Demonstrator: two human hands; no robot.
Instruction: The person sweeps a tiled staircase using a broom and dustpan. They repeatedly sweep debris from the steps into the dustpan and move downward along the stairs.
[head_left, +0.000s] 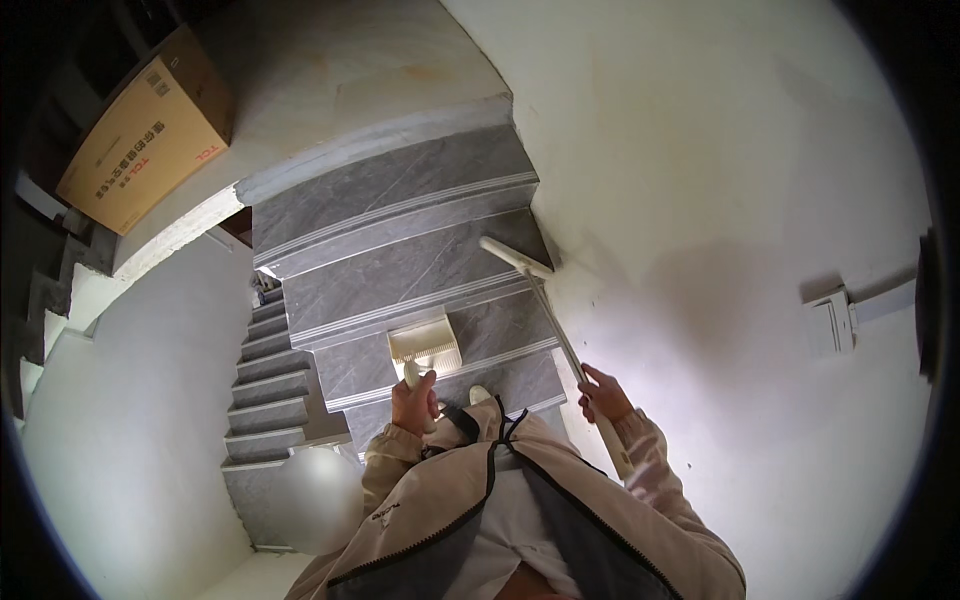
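My left hand (416, 405) is closed around the pale handle of a long-handled dustpan (424, 340), whose cream pan rests on a grey stair step ahead of me. My right hand (602, 396) grips the long handle of a broom (517, 257). The broom's pale head lies on a higher step, at its right end beside the wall. The broom's bristles are hidden from this angle. Part of one pale shoe (478, 394) shows below the dustpan.
Grey stone steps (397, 247) rise to a concrete landing (337, 67). A large cardboard box (142, 150) stands at the upper left. A white wall (712, 187) borders the right side. On the left, another flight (266, 397) lies lower down. A blurred round patch covers something at lower left.
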